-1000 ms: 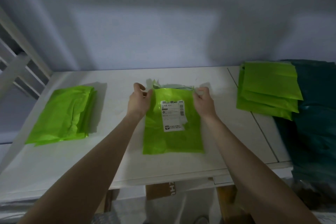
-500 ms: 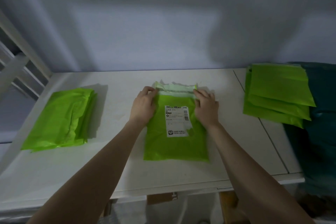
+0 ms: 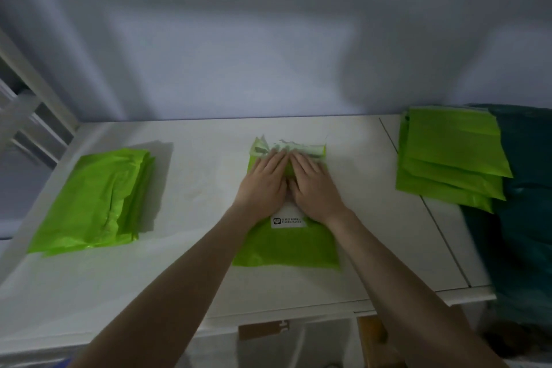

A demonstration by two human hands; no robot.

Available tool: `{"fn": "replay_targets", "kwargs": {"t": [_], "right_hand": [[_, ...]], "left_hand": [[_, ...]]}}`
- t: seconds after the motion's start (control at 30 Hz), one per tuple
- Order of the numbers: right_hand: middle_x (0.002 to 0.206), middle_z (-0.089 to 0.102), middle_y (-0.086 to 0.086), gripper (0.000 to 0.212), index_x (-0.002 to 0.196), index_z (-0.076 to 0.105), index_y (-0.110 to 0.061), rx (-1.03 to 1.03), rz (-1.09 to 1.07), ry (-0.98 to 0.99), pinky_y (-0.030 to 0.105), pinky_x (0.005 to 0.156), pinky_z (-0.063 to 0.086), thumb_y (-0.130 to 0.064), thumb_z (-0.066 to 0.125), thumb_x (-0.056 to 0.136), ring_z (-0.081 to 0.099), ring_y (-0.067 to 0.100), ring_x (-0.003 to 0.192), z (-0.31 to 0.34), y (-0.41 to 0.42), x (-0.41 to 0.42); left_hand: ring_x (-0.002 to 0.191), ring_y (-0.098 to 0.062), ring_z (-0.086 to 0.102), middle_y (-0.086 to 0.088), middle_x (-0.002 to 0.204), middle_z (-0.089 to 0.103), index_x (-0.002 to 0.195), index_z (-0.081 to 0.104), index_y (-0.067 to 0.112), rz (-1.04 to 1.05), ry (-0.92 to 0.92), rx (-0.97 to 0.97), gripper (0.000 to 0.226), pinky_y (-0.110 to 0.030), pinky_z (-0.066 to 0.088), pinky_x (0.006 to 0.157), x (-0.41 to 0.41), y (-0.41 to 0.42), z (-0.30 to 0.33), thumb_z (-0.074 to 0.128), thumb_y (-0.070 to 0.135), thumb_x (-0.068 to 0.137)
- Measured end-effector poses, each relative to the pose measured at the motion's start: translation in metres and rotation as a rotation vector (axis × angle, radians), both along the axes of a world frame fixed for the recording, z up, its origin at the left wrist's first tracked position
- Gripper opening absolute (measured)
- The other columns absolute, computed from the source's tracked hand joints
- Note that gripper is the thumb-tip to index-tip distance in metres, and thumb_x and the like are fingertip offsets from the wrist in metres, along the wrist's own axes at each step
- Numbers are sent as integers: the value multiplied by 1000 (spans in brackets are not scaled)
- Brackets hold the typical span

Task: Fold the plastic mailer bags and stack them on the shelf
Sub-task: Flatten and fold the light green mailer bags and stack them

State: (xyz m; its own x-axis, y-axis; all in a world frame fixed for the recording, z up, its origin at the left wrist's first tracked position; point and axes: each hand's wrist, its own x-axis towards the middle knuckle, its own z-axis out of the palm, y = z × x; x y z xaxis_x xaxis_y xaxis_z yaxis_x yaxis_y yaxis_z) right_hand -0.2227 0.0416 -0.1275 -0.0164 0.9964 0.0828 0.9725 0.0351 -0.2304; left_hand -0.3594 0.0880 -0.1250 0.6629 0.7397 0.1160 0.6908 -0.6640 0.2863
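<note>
Left hand (image 3: 264, 185), right hand (image 3: 313, 187): side by side, fingers straight, pressed flat on green mailer bag (image 3: 286, 245), mid-shelf (image 3: 191, 248). Folded stack (image 3: 92, 200) at left; flat stack (image 3: 451, 155) at right, overlapping dark teal bags (image 3: 525, 203).

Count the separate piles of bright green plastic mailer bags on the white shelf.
2: one pile at the shelf's left end, one fanned pile at the right. A single green labelled bag lies between them.
</note>
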Motion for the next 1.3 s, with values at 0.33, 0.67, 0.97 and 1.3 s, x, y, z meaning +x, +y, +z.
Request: {"fn": "replay_targets", "kwargs": {"t": [0.33,0.67,0.97,1.3], "right_hand": [[159,1,-4,65,151,9,-24,-76,-144,-55,51,115,-4,-56,21,95,-1,15,147,-9,-3,11],[159,-6,6,72,151,-1,-25,-100,-276,-79,54,112,-11,-64,12,92,-11,22,146,-9,-5,14],[155,24,6,59,146,28,-11,168,-276,256,34,118,15,-40,19,96,20,18,143,13,-43,23],[159,1,-8,92,150,16,-28,-182,-40,69,42,118,-2,-77,-6,76,-2,6,145,10,-85,-11]], "left_hand": [[145,-17,-13,1,158,-13,150,-7,27,165,172,-92,69,-37,-4,118,-10,10,-10,19,58,94],[145,-14,-12,-1,158,-13,149,-12,19,245,165,-58,90,-44,-8,117,-13,9,-9,16,75,84],[145,-9,-1,3,159,4,151,10,23,261,-214,-68,64,-31,-6,117,-31,-15,9,7,52,94],[144,-6,-3,13,156,7,149,14,28,-41,-26,-113,88,-25,-1,118,-46,-63,-10,-5,76,78]]}}
